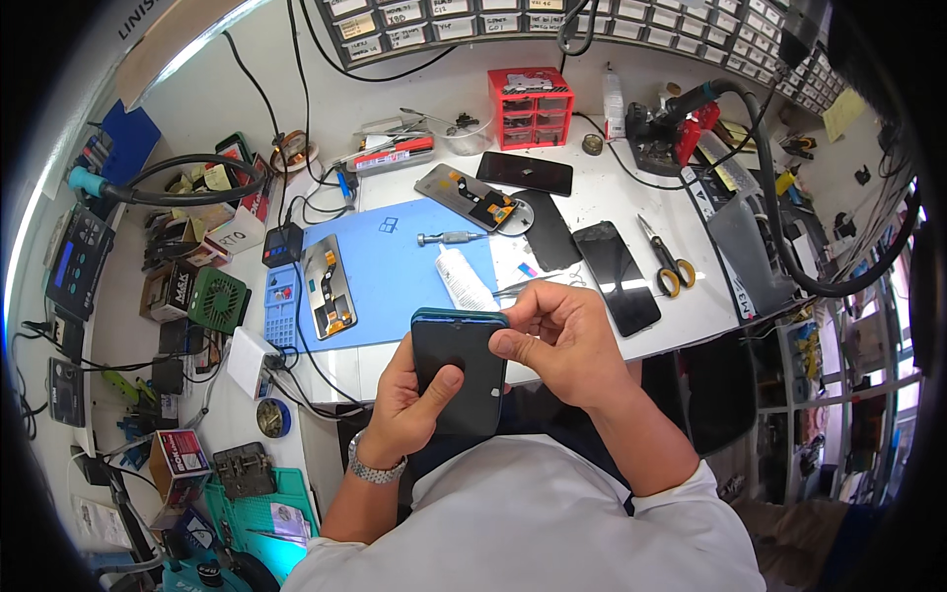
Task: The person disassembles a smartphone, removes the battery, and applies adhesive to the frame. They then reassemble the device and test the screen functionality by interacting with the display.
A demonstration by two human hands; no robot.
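Note:
I hold a dark phone (457,395) with a teal rim over the front edge of the bench. My left hand (416,395) is closed around its left side, thumb on the black screen. My right hand (552,345) is closed at the upper right corner, thumb pressing beside the edge, fingers curled behind. Just beyond lie a white tube (464,279) and a metal screwdriver-like tool (444,238) by the blue mat (375,316). A screen part with exposed flex cable (326,276) rests on the mat; another (449,192) lies farther back.
Black phones or panels (617,276) and orange-black scissors (667,261) lie to the right, near a looped hose (838,288). A red drawer unit (528,109) stands at the back. Cables, boxes, a green fan (217,296) and a teal mat (266,508) crowd the left.

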